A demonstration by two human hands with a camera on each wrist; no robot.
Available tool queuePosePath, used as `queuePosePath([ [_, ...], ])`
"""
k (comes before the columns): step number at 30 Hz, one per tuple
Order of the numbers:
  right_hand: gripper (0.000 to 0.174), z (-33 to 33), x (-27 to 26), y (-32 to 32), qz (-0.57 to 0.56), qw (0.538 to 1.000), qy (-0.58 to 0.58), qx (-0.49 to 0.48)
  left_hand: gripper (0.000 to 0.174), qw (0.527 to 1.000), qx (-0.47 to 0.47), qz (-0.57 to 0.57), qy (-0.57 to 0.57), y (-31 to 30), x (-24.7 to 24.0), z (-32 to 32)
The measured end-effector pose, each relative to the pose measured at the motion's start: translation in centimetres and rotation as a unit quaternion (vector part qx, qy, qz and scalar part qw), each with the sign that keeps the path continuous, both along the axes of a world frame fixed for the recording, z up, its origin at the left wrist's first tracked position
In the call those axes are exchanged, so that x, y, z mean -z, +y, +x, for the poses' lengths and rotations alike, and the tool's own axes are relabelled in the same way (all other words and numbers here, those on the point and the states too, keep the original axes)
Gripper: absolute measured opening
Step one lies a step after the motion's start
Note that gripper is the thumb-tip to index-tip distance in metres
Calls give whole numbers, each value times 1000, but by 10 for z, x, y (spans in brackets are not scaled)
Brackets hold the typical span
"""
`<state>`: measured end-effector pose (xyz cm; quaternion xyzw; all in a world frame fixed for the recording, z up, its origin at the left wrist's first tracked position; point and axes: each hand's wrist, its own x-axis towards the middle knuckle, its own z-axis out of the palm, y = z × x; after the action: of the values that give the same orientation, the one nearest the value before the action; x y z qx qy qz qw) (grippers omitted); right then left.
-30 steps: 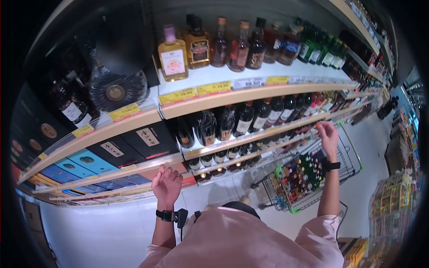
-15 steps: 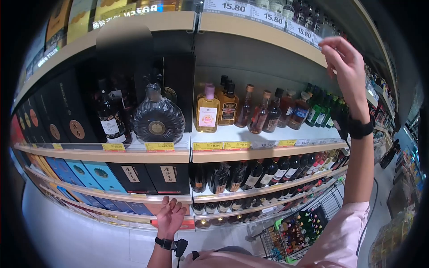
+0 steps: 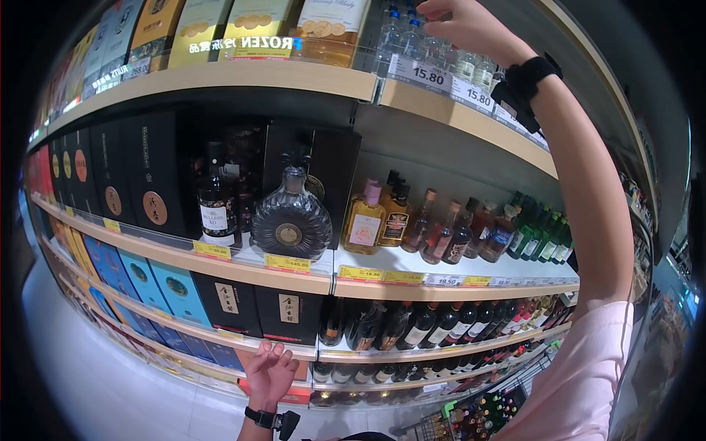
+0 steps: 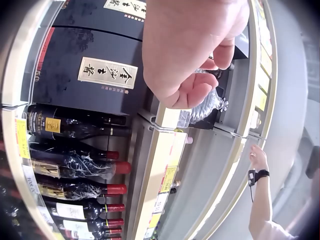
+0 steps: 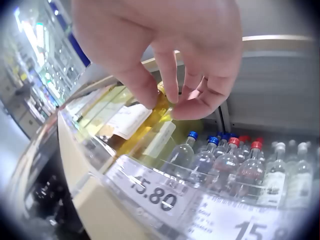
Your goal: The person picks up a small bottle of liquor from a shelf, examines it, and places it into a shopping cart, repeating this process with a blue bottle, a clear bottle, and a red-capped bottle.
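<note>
My right hand (image 3: 471, 29) is raised at the top shelf, above small clear bottles (image 3: 412, 38) with blue caps. In the right wrist view, the bent thumb and fingers of that hand (image 5: 170, 60) overlap the top of a yellow bottle (image 5: 156, 117); contact cannot be told. Small clear bottles (image 5: 250, 167) with blue, red and white caps stand beside it. My left hand (image 3: 271, 375) hangs low before the lower shelves, fingers loosely curled around nothing. The left wrist view shows this hand (image 4: 192, 50) in front of black boxes (image 4: 90, 70).
The middle shelf (image 3: 456, 288) bears a round dark bottle (image 3: 293, 220), a purple-capped bottle (image 3: 364, 220) and green bottles (image 3: 548, 239). Wine bottles (image 3: 419, 327) lie below. A cart with bottles (image 3: 478, 419) stands at the lower right. Boxed bottles (image 3: 254, 22) line the top left.
My right hand has risen from beside the cart to the top shelf and moved left. The view has tilted up. My left hand stays low with its fingers loosely curled.
</note>
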<state>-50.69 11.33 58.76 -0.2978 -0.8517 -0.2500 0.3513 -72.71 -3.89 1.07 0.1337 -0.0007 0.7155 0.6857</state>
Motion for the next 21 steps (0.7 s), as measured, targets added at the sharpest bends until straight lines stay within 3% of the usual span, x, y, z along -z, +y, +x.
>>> queuePosePath([
  [3,38,-20,-2,3,-25,999,-23,41,2,1000,-22,-13,7,-3,0,-5],
  [6,40,-38,-10,-7,-155,982,-31,104,3,999,-34,-23,-6,-7,0,-9],
  [9,40,-51,-14,-4,-127,978,-40,158,6,999,-37,-13,-15,-11,4,-15],
  [10,42,-54,-13,7,-117,988,-3,102,6,999,-37,-10,-18,-12,4,-16],
  [14,47,-62,-16,23,-98,983,-32,152,8,999,-29,15,-27,-12,1,-19],
  [17,42,-70,-21,36,-119,974,-6,191,7,999,-42,-7,-34,-15,0,-20],
  [21,32,-64,-37,81,-58,986,-6,156,7,997,-70,19,-27,-21,0,-29],
])
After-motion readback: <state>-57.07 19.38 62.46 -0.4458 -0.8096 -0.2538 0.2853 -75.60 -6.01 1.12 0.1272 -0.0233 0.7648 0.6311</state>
